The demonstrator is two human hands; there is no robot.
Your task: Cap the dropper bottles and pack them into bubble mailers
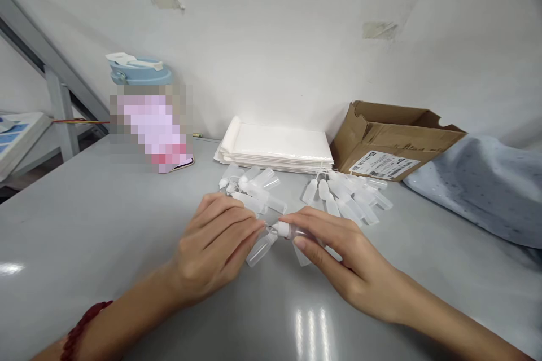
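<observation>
My right hand is closed around a small clear squeeze bottle, held on its side with its white neck toward the left. At the bottle's tip, my left hand is pinched shut; what its fingertips hold is too small to make out, though a thin shiny bit shows there. Just beyond my left hand lies a loose pile of similar bottles with white tops. Another heap of such bottles is spread past my right hand. One more bottle rests on the table under my fingertips.
A stack of white padded envelopes lies against the wall, beside an open cardboard box. Grey-blue cloth covers the right side. A phone, its screen blurred, leans before a blue-lidded container on the grey table.
</observation>
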